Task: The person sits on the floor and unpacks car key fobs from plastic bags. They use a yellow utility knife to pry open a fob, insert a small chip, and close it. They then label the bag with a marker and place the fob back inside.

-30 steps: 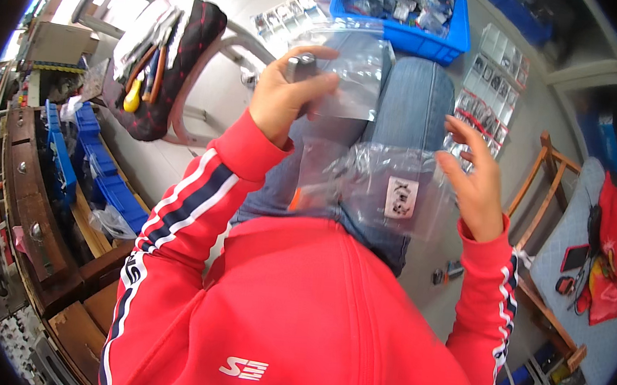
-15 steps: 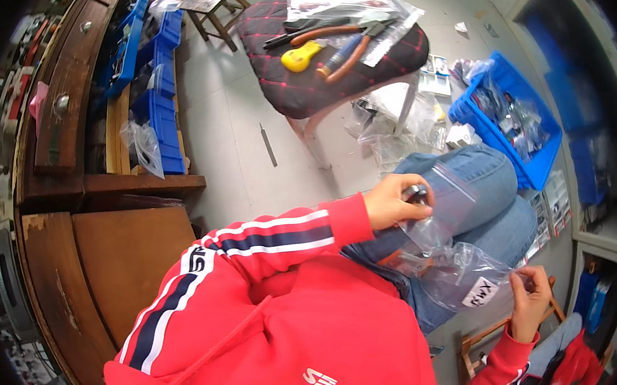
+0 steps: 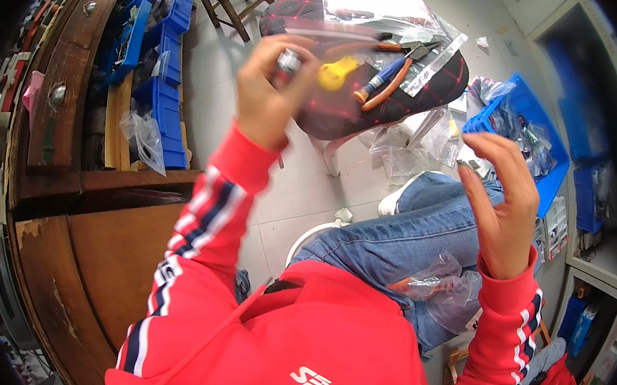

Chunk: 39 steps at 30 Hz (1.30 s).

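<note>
My left hand (image 3: pixel 269 94) is raised in front of the stool, smeared by motion. Its fingers are closed round a small dark, shiny metal piece (image 3: pixel 288 62), whose kind I cannot make out. A thin blurred rod shows just beyond the fingertips; whether the hand holds it is unclear. To the right my right hand (image 3: pixel 502 202) hovers above my knees, thumb and fingers curved apart, with nothing visible between them. Clear plastic bags (image 3: pixel 454 289) with something orange inside lie on my lap. Nearest the left hand, a yellow tool (image 3: pixel 337 72) rests on the stool.
The quilted black stool (image 3: pixel 329 121) also bears orange-handled pliers (image 3: pixel 395 86), a blue-handled tool (image 3: pixel 378 80) and a flat clear packet (image 3: pixel 380 4). A blue crate (image 3: pixel 555 181) of bagged parts stands right. Blue bins (image 3: pixel 162 125) and a wooden cabinet (image 3: pixel 111 263) line the left.
My left hand has gone up and forward from my lap to the stool with the metal piece. My right hand has let go of the bag and risen. The bags have stayed on my lap.
</note>
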Available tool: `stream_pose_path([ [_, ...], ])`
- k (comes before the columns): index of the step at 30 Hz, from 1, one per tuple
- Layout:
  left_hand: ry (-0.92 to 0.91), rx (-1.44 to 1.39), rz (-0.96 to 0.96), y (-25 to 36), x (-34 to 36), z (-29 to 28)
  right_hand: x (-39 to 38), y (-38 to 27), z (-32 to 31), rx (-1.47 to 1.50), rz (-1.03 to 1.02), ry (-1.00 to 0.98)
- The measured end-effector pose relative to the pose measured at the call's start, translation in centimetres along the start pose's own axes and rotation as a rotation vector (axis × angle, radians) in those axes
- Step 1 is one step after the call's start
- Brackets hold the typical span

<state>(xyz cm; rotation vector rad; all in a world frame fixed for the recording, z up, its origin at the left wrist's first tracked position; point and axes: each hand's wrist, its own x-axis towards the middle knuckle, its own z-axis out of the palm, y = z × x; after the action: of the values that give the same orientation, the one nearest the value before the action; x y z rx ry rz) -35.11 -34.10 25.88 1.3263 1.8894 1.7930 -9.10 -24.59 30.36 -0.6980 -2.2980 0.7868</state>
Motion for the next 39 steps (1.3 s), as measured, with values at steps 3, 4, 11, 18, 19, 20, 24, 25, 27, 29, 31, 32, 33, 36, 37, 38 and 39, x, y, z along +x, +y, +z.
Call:
stream_pose_path([
  [3, -0.243, 0.358, 0.126, -3.4, 4.5, -3.2, 1.3, -0.2, 1.2, -0.042, -0.081, -0.027],
  [4, -0.282, 0.451, 0.156, -4.3, 5.2, -3.4, 1.2, -0.3, 1.4, -0.039, -0.067, -0.029],
  [11, -0.281, 0.658, 0.442, -9.0, 7.0, -3.3, -3.0, 1.0, -0.6, -0.104, 0.123, 0.017],
  [18, -0.169, 0.289, -0.142, -3.5, 5.8, -11.2, -9.3, -0.2, -2.3, 0.134, 0.335, 0.092],
  [19, -0.16, 0.214, -0.198, -1.7, 4.9, -11.0, -10.1, -1.2, -0.8, 0.446, 0.512, 0.118],
  [20, -0.299, 0.075, -0.067, -0.5, 4.0, -9.6, -10.9, -1.7, 0.0, 0.566, 0.509, 0.03],
  [24, -0.707, 0.009, -0.055, 3.5, -4.1, 0.5, -13.4, -2.3, 2.3, 1.085, 0.572, 0.088],
  [25, -0.861, -0.004, -0.29, 4.6, -5.7, 3.4, -14.1, -2.0, 2.1, 1.113, 0.534, 0.124],
  [27, -1.157, -0.159, -0.224, 5.9, -8.0, 9.9, -15.8, -1.5, 0.7, 1.099, 0.557, 0.342],
  [29, -1.303, -0.3, -0.377, 7.7, -9.3, 14.6, -18.1, -1.2, -1.5, 0.848, 0.621, 0.555],
  [31, -1.271, -0.375, -0.488, 8.6, -9.7, 18.6, -20.5, -0.3, -4.3, 0.731, 0.539, 0.748],
  [32, -1.192, -0.354, -0.419, 8.7, -9.9, 20.3, -21.3, 0.2, -5.4, 0.69, 0.546, 0.895],
  [33, -1.123, -0.339, -0.349, 8.5, -9.9, 21.8, -21.8, 0.8, -5.9, 0.586, 0.5, 1.056],
  [36, -0.922, -0.12, -0.13, 6.8, -9.6, 24.1, -21.4, 1.9, -5.3, 0.31, 0.547, 1.074],
  [37, -0.902, -0.044, -0.134, 6.1, -9.5, 24.3, -20.8, 2.1, -4.7, 0.281, 0.555, 0.994],
  [38, -0.887, -0.013, -0.167, 5.5, -9.5, 24.1, -19.9, 2.7, -4.2, 0.177, 0.483, 0.887],
  [39, -0.887, -0.055, -0.2, 5.0, -9.5, 23.9, -18.9, 3.3, -3.5, 0.071, 0.429, 0.764],
])
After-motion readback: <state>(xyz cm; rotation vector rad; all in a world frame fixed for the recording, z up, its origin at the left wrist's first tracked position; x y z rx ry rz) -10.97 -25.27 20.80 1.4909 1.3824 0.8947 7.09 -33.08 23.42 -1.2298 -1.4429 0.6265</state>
